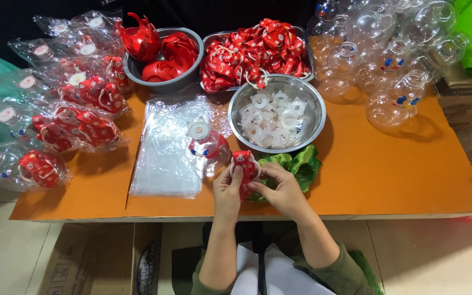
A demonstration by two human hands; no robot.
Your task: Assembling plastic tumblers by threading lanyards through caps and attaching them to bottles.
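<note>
Fingers (237, 173) of both hands pinching red strap (242, 164), white ring (255, 165) attached

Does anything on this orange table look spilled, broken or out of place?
Nothing stands out as damaged or spilled. The hands, left and right, hold a red strap with a white ring. The clear bottles lie in a loose heap at the far right corner, tipped every way, but none looks broken.

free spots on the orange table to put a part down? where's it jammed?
Largest bare patch: the orange table, right of the steel bowl of white rings and below the clear bottles. Smaller strip at front left, below the bagged bottles. Crowded: the back edge with its red-part bowls, the left side, and the centre around both hands.
</note>
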